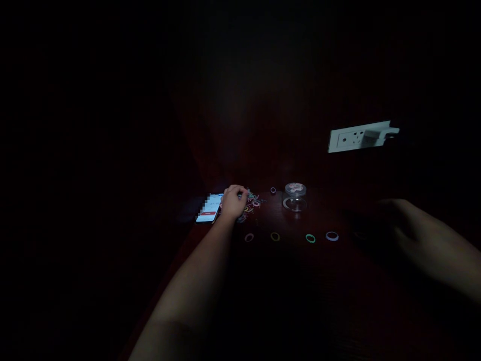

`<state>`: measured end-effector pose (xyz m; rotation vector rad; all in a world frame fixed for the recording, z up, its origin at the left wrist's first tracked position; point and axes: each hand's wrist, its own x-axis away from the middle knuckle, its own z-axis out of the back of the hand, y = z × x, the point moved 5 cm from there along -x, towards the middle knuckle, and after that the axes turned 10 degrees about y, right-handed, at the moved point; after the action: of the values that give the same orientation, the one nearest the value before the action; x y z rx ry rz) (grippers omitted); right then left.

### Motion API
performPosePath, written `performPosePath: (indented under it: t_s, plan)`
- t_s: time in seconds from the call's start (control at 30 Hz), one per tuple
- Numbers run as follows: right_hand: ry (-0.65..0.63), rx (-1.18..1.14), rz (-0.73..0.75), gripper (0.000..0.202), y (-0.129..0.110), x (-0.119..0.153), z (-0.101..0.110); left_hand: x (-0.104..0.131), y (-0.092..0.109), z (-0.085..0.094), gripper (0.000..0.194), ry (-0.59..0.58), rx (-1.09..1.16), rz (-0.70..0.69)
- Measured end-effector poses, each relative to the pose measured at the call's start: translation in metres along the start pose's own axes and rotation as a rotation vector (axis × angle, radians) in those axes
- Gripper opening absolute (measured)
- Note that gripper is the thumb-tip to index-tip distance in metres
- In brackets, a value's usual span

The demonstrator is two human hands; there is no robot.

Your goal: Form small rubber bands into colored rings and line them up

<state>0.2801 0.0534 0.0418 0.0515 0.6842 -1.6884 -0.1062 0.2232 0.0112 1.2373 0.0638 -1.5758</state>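
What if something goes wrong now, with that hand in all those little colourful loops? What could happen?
The left hand is at the pile of loops, so some could scatter, and in such dim light they may be hard to find. That hand is also right beside the phone, so it might nudge it. And the right hand, out past the pale blue ring, could brush it out of its row if it swept left.
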Motion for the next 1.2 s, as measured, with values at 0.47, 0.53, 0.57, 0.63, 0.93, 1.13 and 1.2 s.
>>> performPosePath:
  t_s: [0.47, 0.53, 0.57, 0.63, 0.93, 1.13, 1.2]
  plan:
    - [-0.020, -0.052, 0.060, 0.042, -0.003, 0.001, -0.007, 0.000, -0.015, -0.008, 0.014, 0.031, 0.280, 0.143]
    - [-0.022, -0.059, 0.074, 0.042, -0.004, 0.001, -0.008, 0.001, -0.014, -0.006, 0.013, 0.026, 0.270, 0.137]
    - [-0.022, -0.060, 0.079, 0.042, -0.004, 0.002, -0.008, 0.001, -0.013, -0.005, 0.013, 0.023, 0.266, 0.133]
    - [-0.024, -0.058, 0.082, 0.041, -0.004, 0.002, -0.009, 0.001, -0.012, -0.004, 0.015, 0.017, 0.264, 0.123]
    - [-0.047, -0.071, 0.104, 0.034, -0.012, 0.005, -0.006, 0.001, -0.006, -0.005, 0.021, -0.005, 0.225, 0.045]
    - [-0.042, -0.067, 0.125, 0.031, -0.016, 0.005, -0.004, 0.001, 0.001, -0.002, 0.021, -0.019, 0.173, 0.005]
    - [-0.046, -0.062, 0.121, 0.031, -0.016, 0.005, -0.005, 0.002, 0.003, -0.002, 0.022, -0.023, 0.167, -0.005]
